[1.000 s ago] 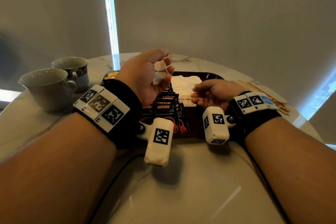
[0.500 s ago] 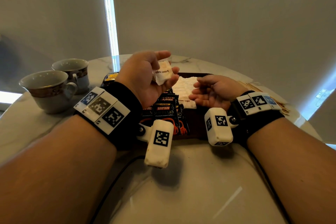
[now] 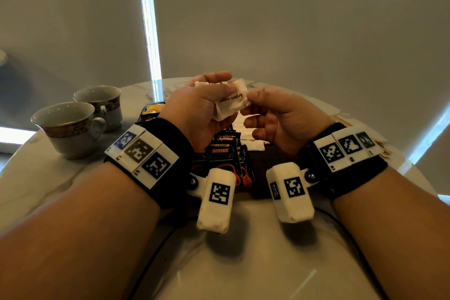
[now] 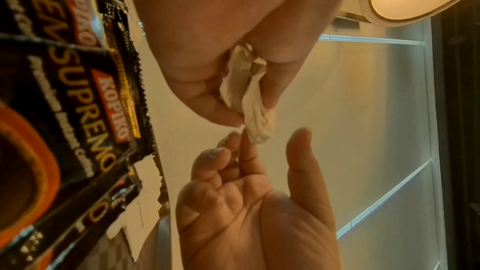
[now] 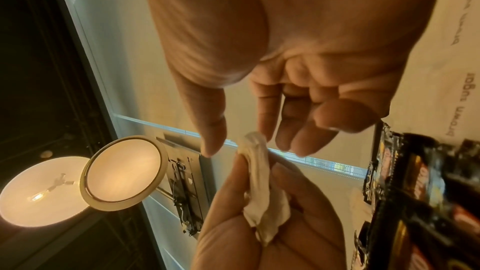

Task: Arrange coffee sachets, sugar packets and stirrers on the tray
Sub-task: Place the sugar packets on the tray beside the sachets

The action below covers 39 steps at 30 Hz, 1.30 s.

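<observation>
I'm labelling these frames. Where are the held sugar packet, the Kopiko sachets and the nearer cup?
sugar packet [image 3: 231, 104]: head view, printed face.
Kopiko sachets [image 3: 220, 151]: head view, red logo.
nearer cup [image 3: 70, 140]: head view, outer wall.

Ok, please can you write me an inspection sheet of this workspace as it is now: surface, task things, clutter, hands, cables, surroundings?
Surface: round white marble table, glossy.
Job's things: dark tray holding Kopiko coffee sachets and white brown sugar packets side by side; wooden stirrers on the table right of the tray, mostly hidden.
Clutter: two teacups on the left; a yellow-and-black sachet at the tray's far left.
Hands: left hand grips a bunch of sugar packets above the tray; right hand open beside it, fingertips at the packet's edge.
Cables: black cable across the near table.
Surroundings: grey blinds with bright gaps; round ceiling lamp.
</observation>
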Available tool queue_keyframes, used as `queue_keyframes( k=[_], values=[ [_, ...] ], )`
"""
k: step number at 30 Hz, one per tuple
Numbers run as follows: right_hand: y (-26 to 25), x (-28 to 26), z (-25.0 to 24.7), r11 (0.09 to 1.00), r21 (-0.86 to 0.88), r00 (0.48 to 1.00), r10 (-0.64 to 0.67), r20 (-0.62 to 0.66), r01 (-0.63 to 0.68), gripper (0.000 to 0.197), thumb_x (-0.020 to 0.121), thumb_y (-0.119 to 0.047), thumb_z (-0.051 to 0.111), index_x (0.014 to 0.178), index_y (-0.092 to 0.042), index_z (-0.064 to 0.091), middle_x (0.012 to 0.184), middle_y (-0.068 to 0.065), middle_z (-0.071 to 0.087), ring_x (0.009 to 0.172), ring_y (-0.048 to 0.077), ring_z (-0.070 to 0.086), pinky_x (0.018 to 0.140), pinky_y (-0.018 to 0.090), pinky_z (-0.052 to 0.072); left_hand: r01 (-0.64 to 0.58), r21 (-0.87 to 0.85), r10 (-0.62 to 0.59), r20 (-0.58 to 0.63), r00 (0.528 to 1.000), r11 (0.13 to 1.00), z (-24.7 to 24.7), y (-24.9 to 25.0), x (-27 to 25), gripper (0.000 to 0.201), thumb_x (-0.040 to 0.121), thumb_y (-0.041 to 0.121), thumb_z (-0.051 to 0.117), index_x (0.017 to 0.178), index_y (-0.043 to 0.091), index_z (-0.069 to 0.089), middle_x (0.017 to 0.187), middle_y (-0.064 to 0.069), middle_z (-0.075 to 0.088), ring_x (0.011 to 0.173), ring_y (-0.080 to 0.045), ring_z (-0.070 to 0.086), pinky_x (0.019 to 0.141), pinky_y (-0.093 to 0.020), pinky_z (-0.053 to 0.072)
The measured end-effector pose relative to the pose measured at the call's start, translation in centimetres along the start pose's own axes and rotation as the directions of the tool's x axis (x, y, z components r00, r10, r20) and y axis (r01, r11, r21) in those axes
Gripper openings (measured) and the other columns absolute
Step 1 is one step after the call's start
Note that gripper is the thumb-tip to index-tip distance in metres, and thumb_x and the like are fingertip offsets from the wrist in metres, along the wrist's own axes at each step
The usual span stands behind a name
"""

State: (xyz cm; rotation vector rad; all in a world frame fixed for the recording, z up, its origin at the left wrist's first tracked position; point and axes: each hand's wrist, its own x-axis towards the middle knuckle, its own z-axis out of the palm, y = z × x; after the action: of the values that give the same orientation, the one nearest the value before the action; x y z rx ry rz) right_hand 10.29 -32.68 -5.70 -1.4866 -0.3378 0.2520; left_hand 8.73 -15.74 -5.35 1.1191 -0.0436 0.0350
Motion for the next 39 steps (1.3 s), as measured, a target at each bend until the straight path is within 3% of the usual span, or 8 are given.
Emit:
queue_keyframes(
  k=[8, 15, 18, 23, 26, 30, 32, 39],
  values=[
    [0.2, 0.1, 0.5, 0.999, -0.025, 0.998, -0.023, -0.053, 0.022, 0.023, 0.08, -0.018, 0.072, 0.099, -0.008, 0.064, 0.082, 0.004, 0.068, 0.064, 0.015, 0.061, 0.056, 0.028, 0.041, -0.009, 0.008, 0.009, -0.008, 1.0, 1.0, 0.2, -0.3, 0.2, 0.018, 0.092, 0.001, 0.068, 0.098, 0.018, 0.066, 0.075, -0.002, 0.073, 0.061, -0.015, 0.07, 0.046, -0.023, 0.047],
    [0.0, 0.2, 0.9, 0.999, 0.021, 0.993, -0.024, -0.117, 0.026, 0.01, 0.093, -0.008, 0.058, 0.102, -0.004, 0.058, 0.086, 0.008, 0.067, 0.065, 0.016, 0.063, 0.055, 0.026, 0.041, 0.057, -0.018, -0.057, 0.03, 0.998, 0.998, 0.1, -0.1, 0.3, 0.016, 0.099, 0.01, 0.058, 0.115, 0.009, 0.061, 0.112, -0.015, 0.069, 0.094, -0.03, 0.071, 0.068, -0.035, 0.06],
    [-0.3, 0.4, 0.6, 0.993, 0.102, 0.984, -0.037, -0.173, 0.055, 0.006, 0.094, -0.006, 0.051, 0.09, -0.008, 0.055, 0.085, 0.01, 0.066, 0.073, 0.022, 0.064, 0.055, 0.027, 0.045, 0.085, -0.015, -0.085, -0.016, 0.996, 0.996, 0.0, 0.2, 0.4, 0.022, 0.103, 0.006, 0.046, 0.109, 0.014, 0.065, 0.104, -0.008, 0.066, 0.079, -0.019, 0.064, 0.052, -0.028, 0.052],
    [-0.5, 0.6, 0.3, 0.978, 0.174, 0.949, -0.061, -0.309, 0.119, 0.01, 0.093, -0.007, 0.055, 0.086, -0.011, 0.06, 0.072, 0.003, 0.061, 0.064, 0.016, 0.061, 0.054, 0.028, 0.048, 0.114, 0.02, -0.114, -0.017, 0.993, 0.993, 0.0, 0.1, 0.6, 0.015, 0.099, 0.01, 0.055, 0.105, 0.016, 0.067, 0.101, -0.005, 0.06, 0.075, -0.016, 0.057, 0.051, -0.027, 0.05],
    [-0.7, 0.2, 0.5, 0.979, 0.165, 0.966, -0.077, -0.245, 0.12, 0.006, 0.092, -0.006, 0.06, 0.097, -0.008, 0.062, 0.074, 0.005, 0.067, 0.063, 0.016, 0.065, 0.05, 0.027, 0.05, 0.127, 0.055, -0.13, 0.053, 0.99, 0.99, 0.0, -0.1, 0.3, 0.014, 0.092, 0.02, 0.07, 0.102, 0.015, 0.062, 0.093, -0.003, 0.059, 0.068, -0.012, 0.056, 0.052, -0.025, 0.05],
    [-0.7, 0.0, 0.7, 0.979, 0.17, 0.986, -0.083, -0.145, 0.108, 0.014, 0.086, -0.004, 0.066, 0.098, -0.007, 0.06, 0.08, 0.01, 0.071, 0.069, 0.024, 0.069, 0.054, 0.033, 0.054, 0.114, 0.145, -0.137, 0.168, 0.976, 0.983, -0.1, -0.3, 0.1, 0.039, 0.077, 0.022, 0.076, 0.112, 0.011, 0.062, 0.104, -0.013, 0.065, 0.089, -0.025, 0.061, 0.057, -0.024, 0.05],
    [-0.7, 0.0, 0.8, 0.978, 0.178, 0.987, -0.081, -0.139, 0.105, 0.022, 0.077, -0.006, 0.071, 0.097, -0.006, 0.06, 0.086, 0.014, 0.069, 0.073, 0.027, 0.069, 0.061, 0.037, 0.056, 0.109, 0.142, -0.133, 0.173, 0.976, 0.984, -0.1, -0.1, 0.0, 0.02, 0.084, 0.014, 0.073, 0.102, 0.012, 0.064, 0.101, -0.014, 0.068, 0.09, -0.028, 0.064, 0.055, -0.024, 0.051],
    [-1.4, -0.5, 1.0, 0.975, 0.185, 0.983, -0.091, -0.16, 0.121, 0.011, 0.097, 0.002, 0.049, 0.092, -0.004, 0.057, 0.074, 0.013, 0.061, 0.037, 0.006, 0.055, 0.039, 0.022, 0.046, 0.104, 0.098, -0.113, 0.097, 0.989, 0.99, 0.0, 0.0, 0.1, 0.013, 0.094, 0.002, 0.064, 0.087, 0.012, 0.062, 0.107, -0.019, 0.071, 0.088, -0.031, 0.071, 0.055, -0.026, 0.055]
  ],
)
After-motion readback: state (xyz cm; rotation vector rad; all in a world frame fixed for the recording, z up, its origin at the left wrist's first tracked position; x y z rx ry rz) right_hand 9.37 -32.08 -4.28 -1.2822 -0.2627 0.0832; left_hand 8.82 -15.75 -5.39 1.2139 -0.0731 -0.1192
